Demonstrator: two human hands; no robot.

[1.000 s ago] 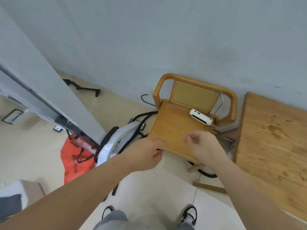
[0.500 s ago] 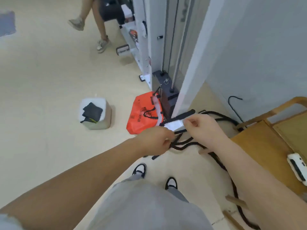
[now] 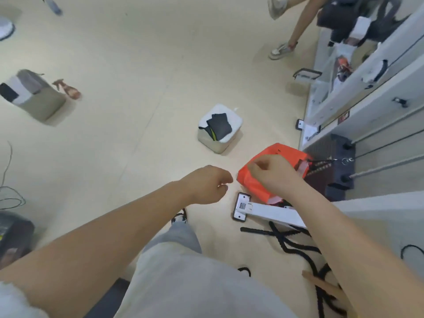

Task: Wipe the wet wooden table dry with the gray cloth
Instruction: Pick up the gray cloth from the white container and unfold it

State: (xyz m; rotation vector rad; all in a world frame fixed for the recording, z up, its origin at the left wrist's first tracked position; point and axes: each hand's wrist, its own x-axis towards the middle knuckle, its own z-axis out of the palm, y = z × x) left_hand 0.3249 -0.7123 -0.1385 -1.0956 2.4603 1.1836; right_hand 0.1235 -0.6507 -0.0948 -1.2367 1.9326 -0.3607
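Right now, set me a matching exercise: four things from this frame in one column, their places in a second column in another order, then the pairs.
1. orange bag
2. dark gray cloth
3. spray bottle
4. black rope

A. on top of the white box
B. lying beside the beige cube
C. partly behind the right hand
D. on the floor below the white bar

Pairs: 1-C, 2-A, 3-B, 4-D.

head camera, looking steeply down over both forearms, floor (image 3: 137, 111) wide below
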